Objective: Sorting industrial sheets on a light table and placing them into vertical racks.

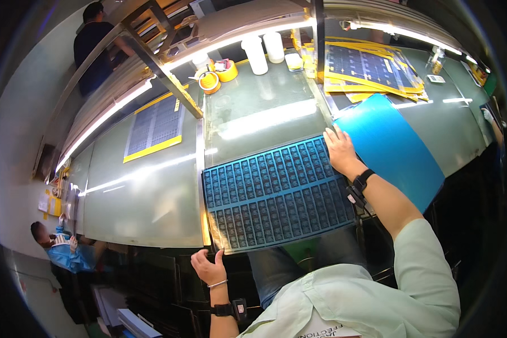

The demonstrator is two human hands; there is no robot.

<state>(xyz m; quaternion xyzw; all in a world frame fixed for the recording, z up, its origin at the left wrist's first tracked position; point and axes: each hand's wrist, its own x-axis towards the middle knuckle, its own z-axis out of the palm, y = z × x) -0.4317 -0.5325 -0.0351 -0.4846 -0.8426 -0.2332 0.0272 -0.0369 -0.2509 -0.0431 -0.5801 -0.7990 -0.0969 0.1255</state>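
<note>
A dark sheet with a blue grid of small repeated cells (276,194) lies on the glass-topped table in front of me, its near edge over my lap. My right hand (340,151) rests with outstretched fingers at the sheet's far right corner, beside the left edge of a plain bright blue sheet (391,149). My left hand (209,268) is at the near left corner, thumb apart from the fingers and its tip close to the corner. Whether the thumb touches the sheet I cannot tell. Neither hand visibly grips anything.
Yellow tape rolls (209,82) and white bottles (254,55) stand at the back. Yellow-edged films (372,70) are stacked far right; another film (155,127) lies left. A metal post (162,62) rises at left. A person in blue (73,253) sits far left.
</note>
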